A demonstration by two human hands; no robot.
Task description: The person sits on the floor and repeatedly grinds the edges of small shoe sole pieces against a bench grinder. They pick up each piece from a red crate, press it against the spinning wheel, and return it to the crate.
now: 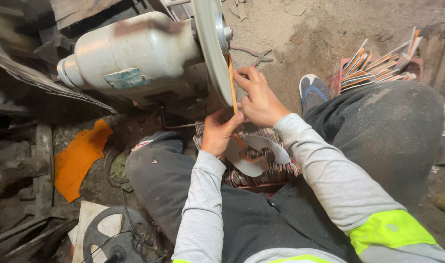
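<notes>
Head view: dirt floor (281, 29), cluttered workshop corner, grey motor (135, 53) with grinding disc (210, 48). Thin orange-edged strip (231, 83) upright against disc, pinched between left hand (220, 130) below and right hand (259, 100) beside; fingers closed on it.

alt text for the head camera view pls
Both hands, left hand and right hand, press a thin orange strip against a motor-driven grinding wheel. The person sits on a dirt floor, similar strips piled nearby.
</notes>
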